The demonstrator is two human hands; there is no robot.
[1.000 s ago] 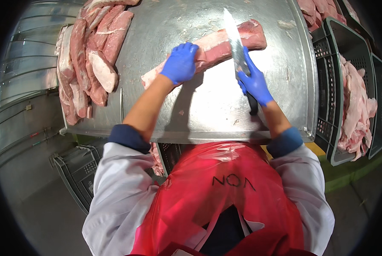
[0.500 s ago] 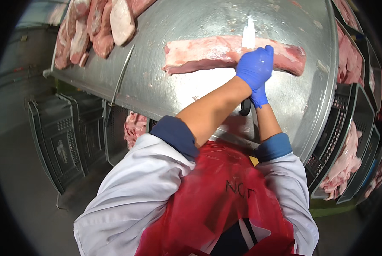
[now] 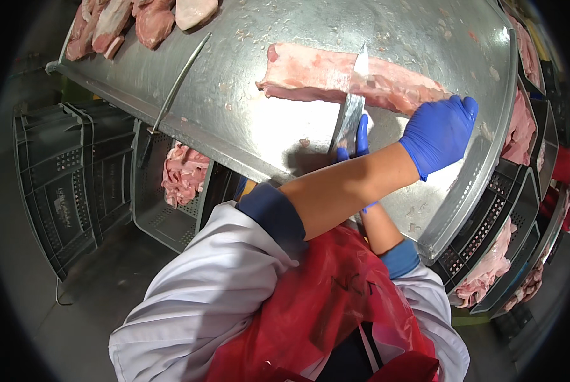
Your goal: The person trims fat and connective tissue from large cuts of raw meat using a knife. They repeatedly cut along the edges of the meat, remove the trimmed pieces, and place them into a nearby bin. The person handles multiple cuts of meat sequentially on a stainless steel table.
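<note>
A long slab of pale pink meat, likely a pork loin, lies across the metal table. My left hand, in a blue glove, is closed around its right end, with that forearm crossing over my right arm. Below the left forearm, my right hand, also gloved blue, grips a knife; the handle and most of the fingers are hidden. The blade points away from me and lies across the middle of the slab, its tip past the far edge. Whether it cuts in, I cannot tell.
Several meat pieces lie at the table's far left. A long thin sharpening steel rests across the table's near left edge. Dark crates stand below left, one holding meat scraps. More crates with meat line the right side.
My left hand has moved right, from the slab's middle to its right end. The knife in my right hand has shifted left and nearer, showing more blade. The view has shifted too.
</note>
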